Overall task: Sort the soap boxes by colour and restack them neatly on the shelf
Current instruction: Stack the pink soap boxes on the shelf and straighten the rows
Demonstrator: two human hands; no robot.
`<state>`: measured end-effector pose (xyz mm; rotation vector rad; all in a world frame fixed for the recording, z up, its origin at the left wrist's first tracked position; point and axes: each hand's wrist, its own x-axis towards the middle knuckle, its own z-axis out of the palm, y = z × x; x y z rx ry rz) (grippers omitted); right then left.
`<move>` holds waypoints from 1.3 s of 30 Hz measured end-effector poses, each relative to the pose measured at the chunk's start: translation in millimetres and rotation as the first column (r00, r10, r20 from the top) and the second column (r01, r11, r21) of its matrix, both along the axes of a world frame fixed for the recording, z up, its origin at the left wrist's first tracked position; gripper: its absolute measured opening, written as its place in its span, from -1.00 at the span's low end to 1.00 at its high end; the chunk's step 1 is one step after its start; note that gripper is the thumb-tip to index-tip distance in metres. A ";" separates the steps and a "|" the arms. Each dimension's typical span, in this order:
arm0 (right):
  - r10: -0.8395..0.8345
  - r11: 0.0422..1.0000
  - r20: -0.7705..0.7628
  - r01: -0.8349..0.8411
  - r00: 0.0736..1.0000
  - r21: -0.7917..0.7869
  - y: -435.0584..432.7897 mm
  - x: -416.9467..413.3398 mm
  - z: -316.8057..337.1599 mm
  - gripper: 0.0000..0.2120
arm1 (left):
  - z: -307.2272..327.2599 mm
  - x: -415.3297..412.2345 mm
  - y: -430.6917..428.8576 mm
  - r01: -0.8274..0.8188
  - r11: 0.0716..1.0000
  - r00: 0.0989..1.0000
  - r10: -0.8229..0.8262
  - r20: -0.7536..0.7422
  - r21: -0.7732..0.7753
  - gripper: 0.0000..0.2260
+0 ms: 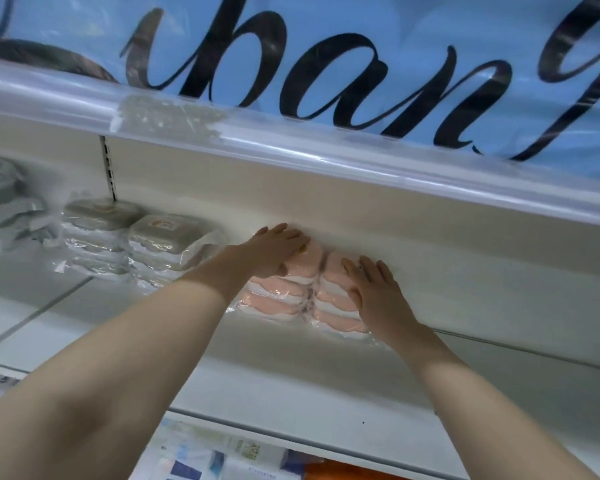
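The left hand lies flat with straight fingers, holding nothing, on top of the left column of pale pink round-cornered plastic soap boxes in clear wrap. The right hand, equally flat and unclenched, presses the top and outer side of the right column. This looks like squaring the two columns together and back against the rear wall, not lifting. The pink stack stands as two touching columns, several boxes high, on the white metal shelf, with fairly even edges. Left of the pink stack, across a gap, grey-green wrapped soap boxes form their own stacks, so the colours appear separated.
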<state>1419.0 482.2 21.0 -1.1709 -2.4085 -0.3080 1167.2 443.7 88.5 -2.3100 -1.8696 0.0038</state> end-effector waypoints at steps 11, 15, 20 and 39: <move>-0.109 0.991 -0.039 0.111 0.993 0.069 -19.2 -0.2 -8.0 -0.40 | -70.8 5.1 -44.5 -0.170 0.906 0.975 0.097 0.201 0.389 -0.31; -0.041 0.997 -0.066 0.046 0.997 0.068 -6.6 -2.2 -9.5 -0.50 | -71.7 -6.7 -23.7 -0.141 0.898 0.970 0.040 0.241 0.416 -0.41; -0.018 0.980 -0.033 0.024 0.999 0.198 0.2 -2.0 -16.0 -0.53 | -67.8 -12.9 -8.3 -0.024 0.861 0.985 -0.068 0.161 0.508 -0.63; -0.038 0.965 0.242 -0.027 0.970 0.261 14.5 -1.1 -23.8 0.03 | -75.7 -1.0 -21.1 -0.147 0.885 0.985 0.089 0.150 0.442 -0.08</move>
